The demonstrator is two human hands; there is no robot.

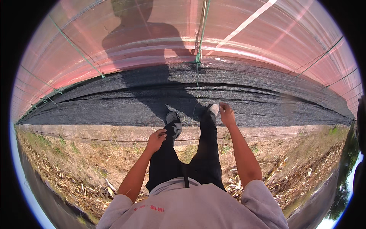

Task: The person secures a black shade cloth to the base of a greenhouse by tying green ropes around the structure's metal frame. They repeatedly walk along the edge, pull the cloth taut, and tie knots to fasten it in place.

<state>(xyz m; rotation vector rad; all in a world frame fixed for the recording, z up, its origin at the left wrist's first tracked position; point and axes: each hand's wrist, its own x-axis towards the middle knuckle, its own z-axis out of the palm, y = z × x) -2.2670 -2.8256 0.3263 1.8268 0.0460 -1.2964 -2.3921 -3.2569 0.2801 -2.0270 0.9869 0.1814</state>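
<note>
My left hand hangs beside my left knee with its fingers curled; a thin pale strand shows near the fingertips, but I cannot tell whether it is held. Farther forward, my right hand is half curled beside my right shoe in the view, and any thin thing in it is too small to make out. Black shade netting stretches under and beyond my shoes in long folds. Down over it runs a thin pale cord, from a knotted green rope to between my feet.
Pinkish plastic film of a greenhouse-like structure rises ahead, crossed by several green ropes. A concrete ledge borders the netting. Dry grass and crop stalks cover the ground behind, and my shadow falls across film and netting.
</note>
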